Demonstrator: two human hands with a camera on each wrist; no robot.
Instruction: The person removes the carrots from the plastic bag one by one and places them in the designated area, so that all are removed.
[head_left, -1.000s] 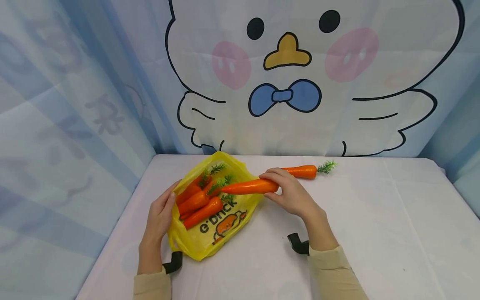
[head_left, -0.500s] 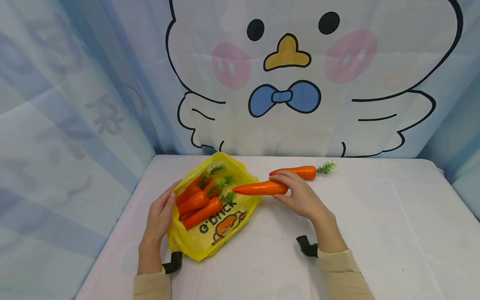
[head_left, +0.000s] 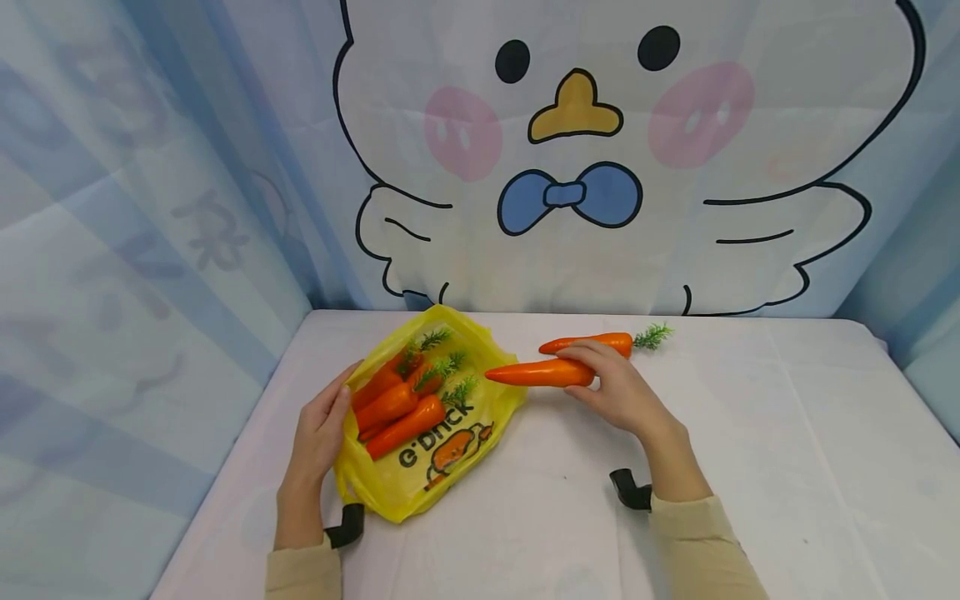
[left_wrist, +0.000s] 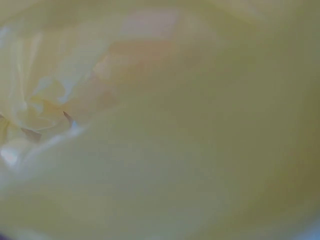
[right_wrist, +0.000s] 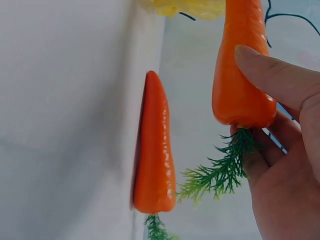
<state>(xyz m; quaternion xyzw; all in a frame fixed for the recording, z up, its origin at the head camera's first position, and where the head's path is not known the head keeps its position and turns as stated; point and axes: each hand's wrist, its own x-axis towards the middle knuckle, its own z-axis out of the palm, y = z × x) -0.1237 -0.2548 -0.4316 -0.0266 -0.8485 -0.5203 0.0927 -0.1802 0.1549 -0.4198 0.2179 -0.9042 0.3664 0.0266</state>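
Observation:
The left hand (head_left: 318, 433) grips the left edge of an open yellow plastic bag (head_left: 472, 450), in which several orange carrots (head_left: 408, 427) with green tops lie. Between its thumb and fingers the right hand (head_left: 626, 398) holds a carrot (head_left: 536, 374) by the thick end, its tip over the bag's right edge. The right wrist view shows the held carrot (right_wrist: 240, 85) with its green top hanging beside the palm (right_wrist: 285, 185). Only blurred yellow plastic (left_wrist: 175, 150) fills the left wrist view.
Another carrot (head_left: 617, 343) lies on the white table (head_left: 810, 467) just behind the right hand. A curtain with a cartoon figure (head_left: 570, 267) stands along the table's back edge, and a patterned curtain (head_left: 150, 333) hangs at the left.
The right hand has moved to the right with its carrot, away from the carrots in the bag. The left hand and the bag have hardly moved.

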